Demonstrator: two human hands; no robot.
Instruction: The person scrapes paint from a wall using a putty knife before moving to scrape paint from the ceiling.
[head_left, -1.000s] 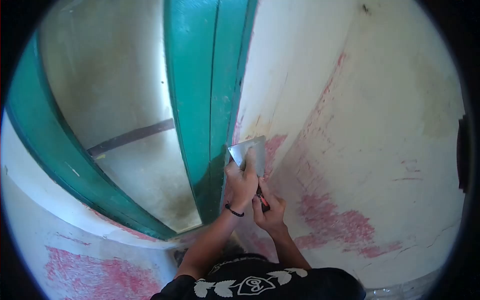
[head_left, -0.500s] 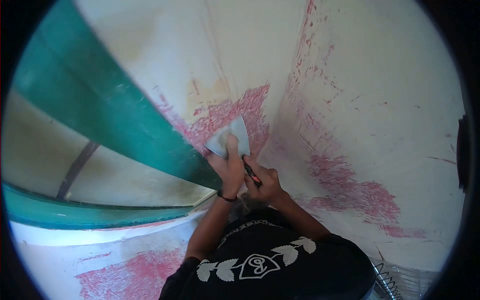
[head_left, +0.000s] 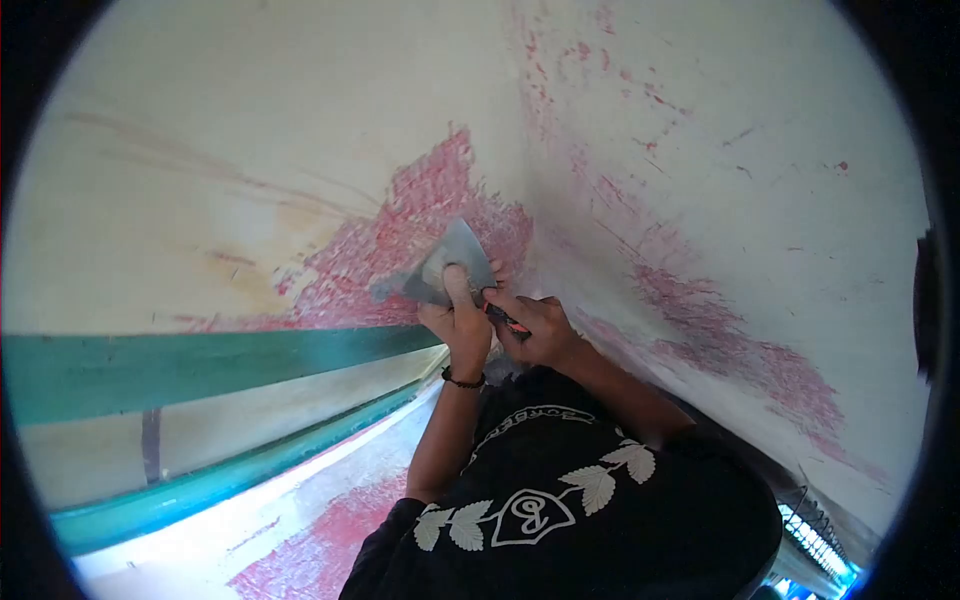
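Note:
A wide putty knife (head_left: 462,243) with a triangular metal blade and a black and red handle lies against a patch of red, scraped-looking wall (head_left: 405,215). My right hand (head_left: 545,328) is closed around its handle. My left hand (head_left: 465,325), with a dark bracelet at the wrist, grips the blade from below, its thumb on the near face and some fingertips showing past the right edge. A greyish smear (head_left: 385,288) shows at the blade's left corner. The blade hides the wall behind it.
A green beam (head_left: 200,368) runs across the left, with a second green strip (head_left: 250,490) below it. The pale right-hand wall (head_left: 740,230) meets the other at a corner and bears red marks. Coiled wire (head_left: 815,520) is at lower right.
My view has turned, so the green beam now lies nearly level and lower at the left. Both hands keep their hold on the putty knife, its blade still over the red patch.

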